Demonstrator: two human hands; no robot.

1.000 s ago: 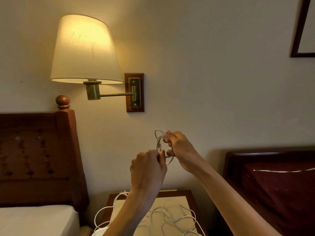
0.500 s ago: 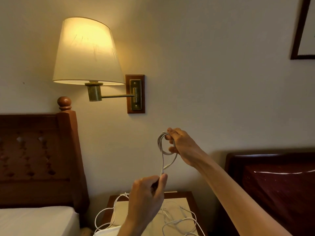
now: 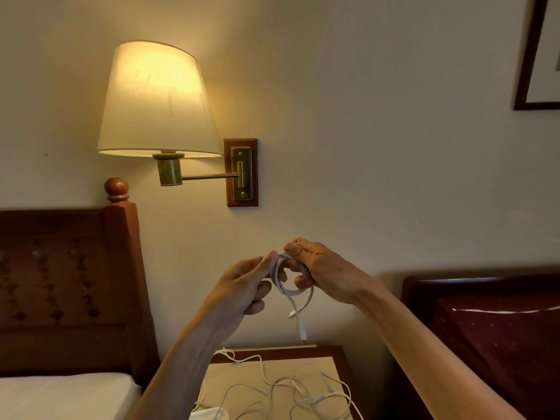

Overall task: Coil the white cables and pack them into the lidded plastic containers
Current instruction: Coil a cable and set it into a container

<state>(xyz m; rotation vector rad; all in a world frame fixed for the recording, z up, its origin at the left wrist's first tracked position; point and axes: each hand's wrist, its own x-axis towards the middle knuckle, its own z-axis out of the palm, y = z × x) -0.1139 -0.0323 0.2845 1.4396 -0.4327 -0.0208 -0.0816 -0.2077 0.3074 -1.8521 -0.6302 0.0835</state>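
A small coil of white cable (image 3: 291, 287) hangs in the air between my hands, in front of the wall. My right hand (image 3: 321, 269) grips the coil's upper right side with curled fingers. My left hand (image 3: 244, 286) pinches the coil's upper left edge between thumb and fingertips. Two short cable ends with plugs dangle below the coil toward the nightstand. More loose white cables (image 3: 291, 389) lie tangled on the nightstand (image 3: 333, 359) under my arms. No plastic container shows clearly.
A lit wall lamp (image 3: 157, 101) on a brass arm hangs above left. A wooden headboard (image 3: 69, 283) and white mattress (image 3: 60, 395) stand left; a dark red bed (image 3: 497, 334) stands right. A picture frame (image 3: 536, 56) hangs top right.
My left hand has come up from low over the nightstand to the coil, adding another loop. The coil is tighter, and only short ends hang below.
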